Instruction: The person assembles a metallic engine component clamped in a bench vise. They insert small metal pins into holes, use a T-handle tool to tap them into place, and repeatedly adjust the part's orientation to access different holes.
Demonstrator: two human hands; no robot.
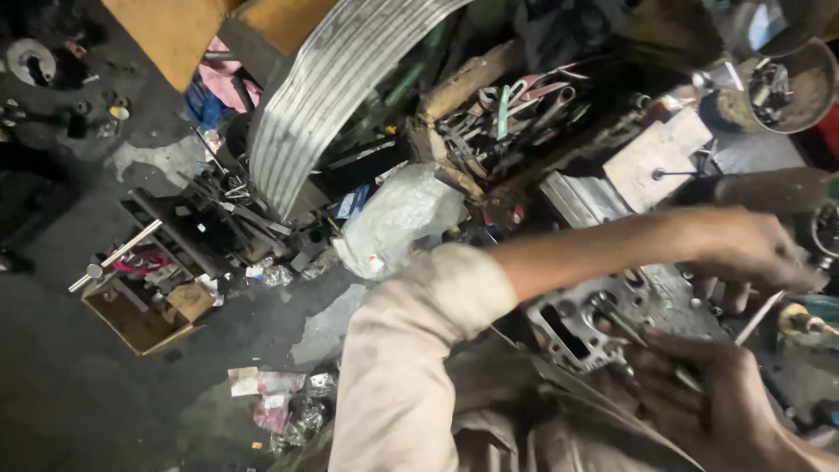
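Note:
A greasy metal engine part [581, 328] with several holes and ports lies in front of me at the lower right. My right hand [721, 406] grips a thin dark tool [642, 341] whose tip points into one of the part's openings. My left arm, in a rolled-up beige sleeve [411, 350], reaches across above the part. My left hand [756, 249] hovers at the part's far edge with its fingers curled downward; what they grip is hidden. A thin pale rod [760, 316] slants between the two hands.
A bent corrugated metal sheet [332, 87] arches at the top centre. Beside it lie a crumpled plastic bag [402, 218] and a pile of wrenches [507, 114]. A cardboard box [140, 319] sits left on the dark floor. A metal bowl [808, 87] with small parts stands top right.

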